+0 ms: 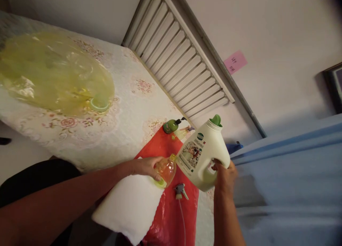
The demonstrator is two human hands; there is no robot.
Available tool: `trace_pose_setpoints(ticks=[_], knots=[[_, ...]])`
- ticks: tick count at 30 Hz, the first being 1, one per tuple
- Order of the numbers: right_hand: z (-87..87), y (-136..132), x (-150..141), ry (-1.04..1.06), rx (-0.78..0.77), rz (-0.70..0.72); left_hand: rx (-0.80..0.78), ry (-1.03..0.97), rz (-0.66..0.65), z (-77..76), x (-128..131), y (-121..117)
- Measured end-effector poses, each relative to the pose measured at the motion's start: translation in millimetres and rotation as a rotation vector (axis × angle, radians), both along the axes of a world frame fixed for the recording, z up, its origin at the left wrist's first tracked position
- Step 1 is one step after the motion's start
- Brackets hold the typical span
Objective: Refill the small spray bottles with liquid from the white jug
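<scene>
My left hand (146, 167) is closed around a clear spray bottle (170, 172) whose yellowish open neck points up. My right hand (226, 173) grips the handle of a large cream detergent jug (199, 155), which is held upright with a slight tilt. A green spout shows in the jug's uncapped mouth. The two containers are close together over a red plastic sheet (184, 210). Below them on the sheet lies a grey spray trigger (180, 191) with its long thin tube. A white cloth or paper towel (130, 207) is under my left wrist.
A green pump bottle (170, 126) lies or stands at the sheet's far end, beside other small items. A large yellow plastic bag (56, 75) sits on the flowered tablecloth (128, 114). Behind is a white radiator (181, 53); blue fabric (294, 182) hangs at right.
</scene>
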State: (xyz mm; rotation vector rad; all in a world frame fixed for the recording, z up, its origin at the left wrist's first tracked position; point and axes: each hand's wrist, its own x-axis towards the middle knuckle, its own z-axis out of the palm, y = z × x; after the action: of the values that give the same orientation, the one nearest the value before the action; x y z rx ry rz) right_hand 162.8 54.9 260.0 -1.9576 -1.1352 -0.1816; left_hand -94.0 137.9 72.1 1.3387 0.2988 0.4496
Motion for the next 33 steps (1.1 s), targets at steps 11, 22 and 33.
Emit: trace_pose_setpoints(ticks=[11,22,33], knots=[[24.1,-69,7,-0.095,-0.343,-0.003,0.473,0.17,0.495,-5.9,18,12],[14.4,-95,1,-0.036,-0.569,0.083,0.624,0.302,0.512,-12.9,23,8],[12.1,-102,6,-0.229,-0.741,0.138,0.684,0.349,0.493,-21.5,25,9]])
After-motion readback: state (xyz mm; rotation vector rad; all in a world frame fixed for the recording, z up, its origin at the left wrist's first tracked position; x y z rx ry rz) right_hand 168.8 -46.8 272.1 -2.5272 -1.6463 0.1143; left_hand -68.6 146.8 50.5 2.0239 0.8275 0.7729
